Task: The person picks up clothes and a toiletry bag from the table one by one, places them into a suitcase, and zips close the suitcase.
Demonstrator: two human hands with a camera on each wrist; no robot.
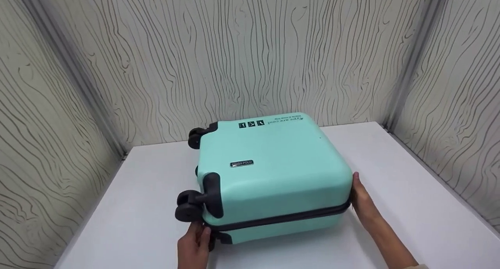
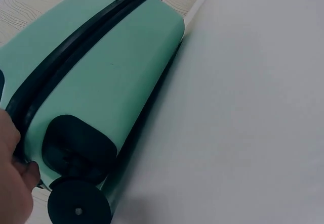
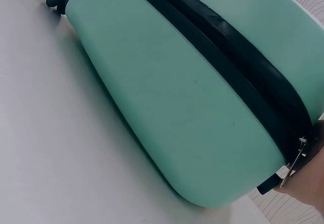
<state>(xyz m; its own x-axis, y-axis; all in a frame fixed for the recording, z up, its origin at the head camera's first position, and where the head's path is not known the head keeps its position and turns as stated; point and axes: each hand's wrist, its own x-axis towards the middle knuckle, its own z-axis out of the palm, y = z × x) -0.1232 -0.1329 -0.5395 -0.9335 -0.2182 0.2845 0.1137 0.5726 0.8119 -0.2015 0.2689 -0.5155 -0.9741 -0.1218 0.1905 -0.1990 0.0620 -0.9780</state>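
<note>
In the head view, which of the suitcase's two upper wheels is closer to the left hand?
The near-corner wheel, just above the left hand; the other upper wheel is at the far corner of the suitcase, toward the wall.

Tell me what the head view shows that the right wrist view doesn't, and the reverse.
Only the head view shows the "SWISS POLO" badge, the "Type are cool" lettering and the three square icons.

Only the right wrist view shows what looks like a metal zipper pull.

Both show the mint-green hard-shell suitcase, its black seam band, a black wheel, part of the right hand and the white tabletop.
</note>
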